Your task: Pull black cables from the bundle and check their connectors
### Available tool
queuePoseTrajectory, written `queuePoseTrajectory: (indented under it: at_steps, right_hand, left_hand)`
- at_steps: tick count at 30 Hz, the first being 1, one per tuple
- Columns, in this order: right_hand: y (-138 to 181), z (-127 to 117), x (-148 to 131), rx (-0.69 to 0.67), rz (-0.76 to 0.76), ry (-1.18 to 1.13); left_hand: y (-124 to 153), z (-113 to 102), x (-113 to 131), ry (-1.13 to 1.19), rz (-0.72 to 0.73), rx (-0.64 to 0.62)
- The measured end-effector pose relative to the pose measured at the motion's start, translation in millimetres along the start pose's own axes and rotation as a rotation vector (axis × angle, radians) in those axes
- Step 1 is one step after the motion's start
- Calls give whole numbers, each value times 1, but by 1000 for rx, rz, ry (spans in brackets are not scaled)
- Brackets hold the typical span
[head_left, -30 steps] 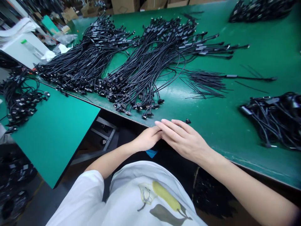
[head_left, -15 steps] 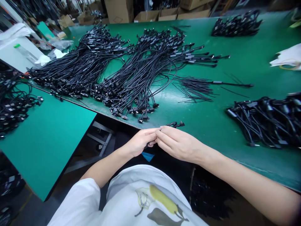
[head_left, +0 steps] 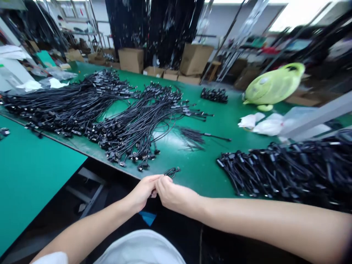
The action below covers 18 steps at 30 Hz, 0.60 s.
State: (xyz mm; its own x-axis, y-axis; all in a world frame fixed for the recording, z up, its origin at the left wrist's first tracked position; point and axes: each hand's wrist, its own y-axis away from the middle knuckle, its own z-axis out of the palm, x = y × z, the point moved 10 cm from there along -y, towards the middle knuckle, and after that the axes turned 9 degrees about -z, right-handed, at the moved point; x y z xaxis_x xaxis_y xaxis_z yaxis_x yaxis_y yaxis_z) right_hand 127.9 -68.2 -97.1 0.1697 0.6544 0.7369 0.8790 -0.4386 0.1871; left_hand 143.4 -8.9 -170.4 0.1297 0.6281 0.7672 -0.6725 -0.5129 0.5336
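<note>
My left hand and my right hand meet at the near edge of the green table, fingers closed together. Between them they pinch a small coiled black cable whose loops stick up just past the fingertips. Two big fans of loose black cables lie on the table beyond the hands. To the right sits a heap of bundled black cables. A thin bunch of black ties lies in the middle.
A second green table stands at the left, with a gap between the two. A light-green fan, white bags and a small cable bundle sit farther back. Cardboard boxes line the far edge.
My head has tilted up, showing the room behind the table. The right hand went from lying flat to pinching against the left, and a small coiled cable now shows between the fingertips.
</note>
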Motion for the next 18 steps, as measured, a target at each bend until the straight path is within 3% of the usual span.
queuePoseTrajectory:
  at_steps: [6, 10, 12, 14, 16, 18]
  right_hand:
    - [0, 2, 20, -16, 39, 11]
    - [-2, -15, 25, 78, 92, 62]
    - [-4, -23, 40, 105, 220, 69]
    - [-2, -27, 65, 132, 405, -23]
    - [6, -24, 94, 193, 603, -223]
    - [22, -11, 118, 283, 803, -504]
  left_hand:
    - [5, -1, 14, 65, -15, 45]
    - [8, -12, 7, 165, 25, 196]
    - [13, -19, 13, 283, 154, 286]
    - [17, -19, 27, 393, 280, 287]
    - [20, -17, 46, 435, 367, 229]
    - [30, -22, 73, 327, 506, 223]
